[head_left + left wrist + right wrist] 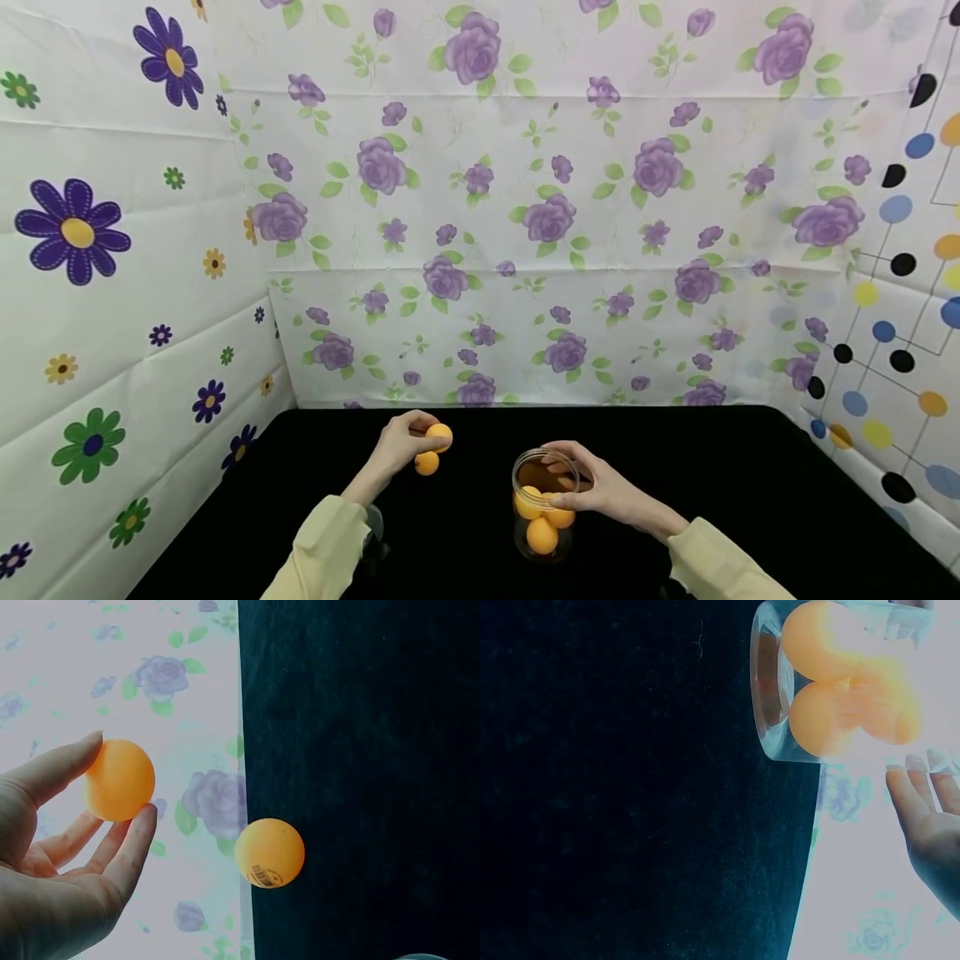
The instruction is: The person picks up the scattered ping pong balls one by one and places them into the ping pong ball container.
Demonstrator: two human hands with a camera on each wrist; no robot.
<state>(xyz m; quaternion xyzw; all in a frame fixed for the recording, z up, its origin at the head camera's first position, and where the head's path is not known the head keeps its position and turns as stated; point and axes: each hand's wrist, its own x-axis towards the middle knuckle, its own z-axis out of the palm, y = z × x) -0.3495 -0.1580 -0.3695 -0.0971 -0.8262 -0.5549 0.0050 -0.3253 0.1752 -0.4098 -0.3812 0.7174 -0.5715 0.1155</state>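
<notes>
Between thumb and fingertips my left hand (400, 446) pinches an orange ping-pong ball (120, 780), held up over the black tabletop. A second orange ping-pong ball (270, 853), with dark print on its side, lies just below it on the table. To the right stands a clear jar (517, 533) with an open top, upright on the table. Three orange ping-pong balls (542, 536) show inside it. My right hand (600, 492) grips the jar near its rim, thumb on the near side and fingers on the far side, partly seen through the wall.
A black cloth (675, 467) covers the table. Behind it rises a white backdrop (510, 333) with purple roses. Patterned sheets close off both sides, with a flowered left sheet (135, 333) and a dotted right sheet (900, 375).
</notes>
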